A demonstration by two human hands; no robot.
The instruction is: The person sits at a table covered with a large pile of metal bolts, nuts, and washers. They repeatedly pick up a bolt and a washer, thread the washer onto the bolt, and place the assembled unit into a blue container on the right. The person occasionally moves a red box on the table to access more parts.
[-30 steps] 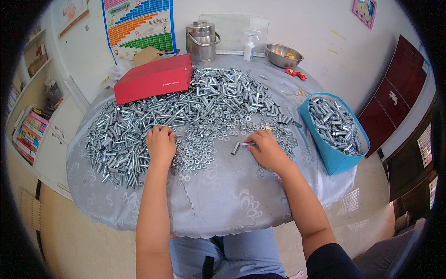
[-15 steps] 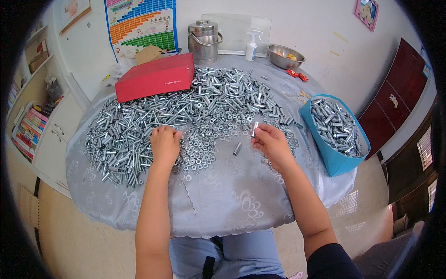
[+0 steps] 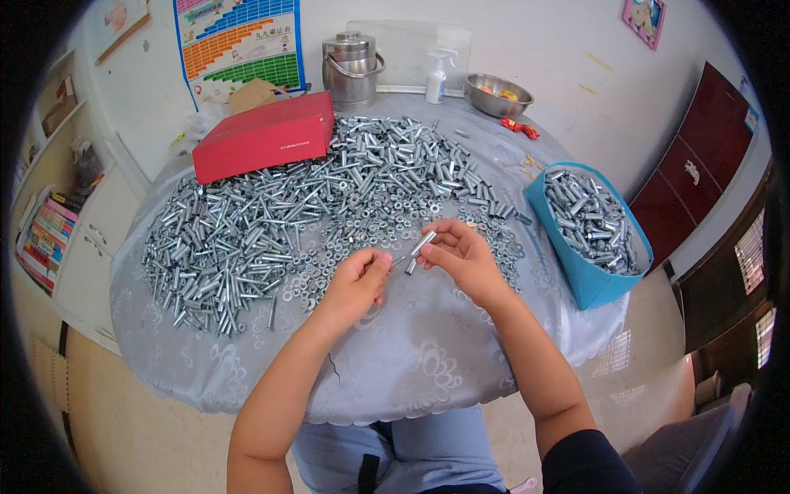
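My right hand (image 3: 461,257) holds a silver bolt (image 3: 423,244) by its end, tilted, above the round table's grey cloth (image 3: 395,354). My left hand (image 3: 358,280) is raised close beside it, fingertips pinched near the bolt's lower end, seemingly on a small nut too small to make out. A wide heap of silver bolts, nuts and washers (image 3: 280,222) covers the table's far half, just beyond both hands.
A blue bin (image 3: 586,280) filled with bolts hangs at the table's right edge. A red box (image 3: 263,136) lies at the back left. Behind stand a steel pot (image 3: 352,66), a pump bottle (image 3: 437,78) and a metal bowl (image 3: 497,92). A dark red cabinet (image 3: 699,173) is right.
Both hands have lifted off the heap and come together. The right hand picked up a bolt; the left hand moved right toward it.
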